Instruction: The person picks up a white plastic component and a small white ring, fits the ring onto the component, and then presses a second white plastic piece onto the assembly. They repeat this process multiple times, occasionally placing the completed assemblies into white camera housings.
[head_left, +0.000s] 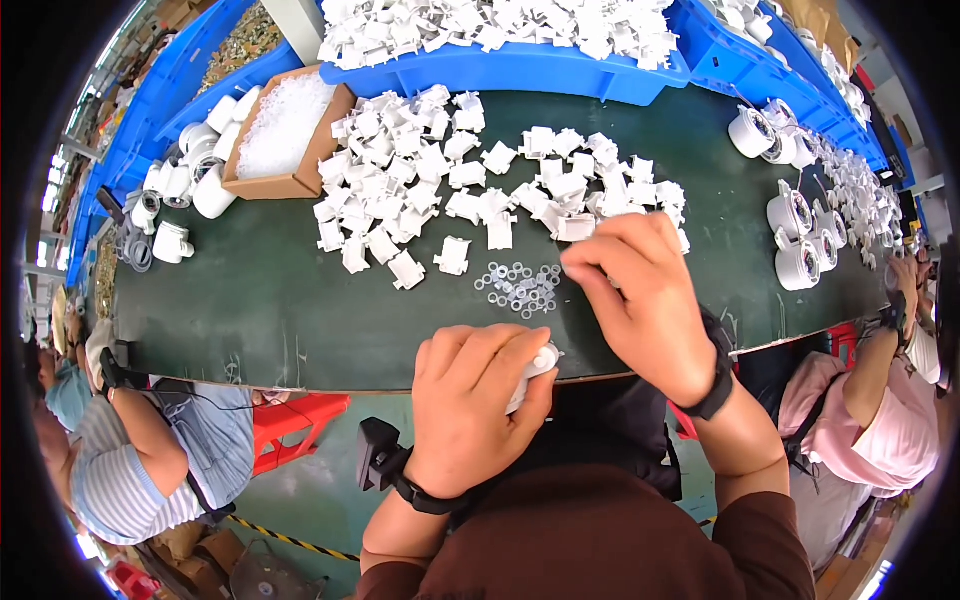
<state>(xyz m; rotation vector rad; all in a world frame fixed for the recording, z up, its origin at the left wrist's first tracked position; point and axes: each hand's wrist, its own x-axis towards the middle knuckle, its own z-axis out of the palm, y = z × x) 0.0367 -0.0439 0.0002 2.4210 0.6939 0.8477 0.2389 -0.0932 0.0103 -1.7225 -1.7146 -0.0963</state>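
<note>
My left hand (470,400) is closed around a small white plastic part (544,360) at the table's front edge. The part's rounded end shows between thumb and forefinger; the rest is hidden in the palm. To the right and higher, my right hand (645,305) hovers with thumb and fingertips drawn together in a pinch. Whatever lies between those fingertips is too small or hidden to make out. Just left of it, a little heap of small translucent rings (520,288) lies on the green table. A single white bracket-like plastic piece (453,255) lies beyond the rings.
Loose white plastic pieces (390,180) spread across the dark green table (250,290). A blue bin (500,75) of similar pieces stands behind them. A cardboard box (335,120) sits left; white round housings (797,262) stand right. Other people work at both sides.
</note>
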